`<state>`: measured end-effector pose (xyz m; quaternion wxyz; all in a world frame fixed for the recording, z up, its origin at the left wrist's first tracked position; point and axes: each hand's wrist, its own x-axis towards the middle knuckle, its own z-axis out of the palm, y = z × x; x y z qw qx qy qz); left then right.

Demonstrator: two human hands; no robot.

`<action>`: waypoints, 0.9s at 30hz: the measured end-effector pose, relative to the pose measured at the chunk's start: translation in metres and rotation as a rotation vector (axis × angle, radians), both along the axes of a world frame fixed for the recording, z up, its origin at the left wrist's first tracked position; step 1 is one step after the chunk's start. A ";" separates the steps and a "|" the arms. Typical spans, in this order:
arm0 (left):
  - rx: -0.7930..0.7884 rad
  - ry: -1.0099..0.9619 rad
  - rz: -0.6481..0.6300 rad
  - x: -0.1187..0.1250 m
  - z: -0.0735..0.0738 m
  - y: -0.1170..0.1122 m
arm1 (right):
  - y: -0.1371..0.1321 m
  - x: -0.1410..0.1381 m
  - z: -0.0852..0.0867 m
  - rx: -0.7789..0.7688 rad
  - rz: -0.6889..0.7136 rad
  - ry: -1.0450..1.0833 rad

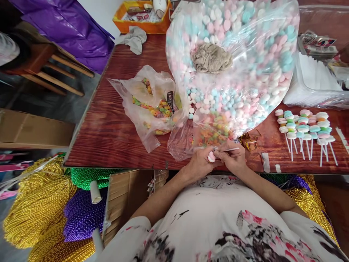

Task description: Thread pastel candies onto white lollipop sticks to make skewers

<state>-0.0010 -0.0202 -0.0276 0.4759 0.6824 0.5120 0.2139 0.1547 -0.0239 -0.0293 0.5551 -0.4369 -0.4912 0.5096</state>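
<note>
At the near edge of the wooden table (pixel 114 123), my left hand (pixel 200 162) pinches a pink candy piece (pixel 211 157). My right hand (pixel 231 158) holds a thin white stick (pixel 229 149) whose near end meets the candy. Just beyond my hands lies a big clear bag (pixel 240 62) full of pink, blue and white candy pieces, with a beige cloth (pixel 211 58) on top. A smaller clear bag (pixel 152 105) to the left holds colourful ring-shaped candies. Finished candy sticks (pixel 305 127) lie in a row on the right.
An orange tray (pixel 141 18) and a grey rag (pixel 134 38) sit at the table's far side. A stack of clear wrappers (pixel 313 83) lies at right. Gold, green and purple bead strands (pixel 54 203) are piled below left, next to a cardboard box (pixel 29 131).
</note>
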 end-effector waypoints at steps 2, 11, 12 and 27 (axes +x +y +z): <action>-0.094 -0.082 -0.028 -0.004 0.006 0.002 | 0.004 0.003 -0.004 -0.079 0.030 0.033; -0.545 -0.297 -0.203 -0.023 0.023 0.003 | 0.023 0.030 0.012 -0.123 0.101 0.167; -0.450 -0.245 -0.198 -0.021 0.020 0.002 | 0.024 0.030 0.016 -0.091 0.063 0.136; 0.398 0.299 -0.042 -0.021 -0.010 -0.011 | 0.019 0.008 0.018 -0.108 -0.114 0.026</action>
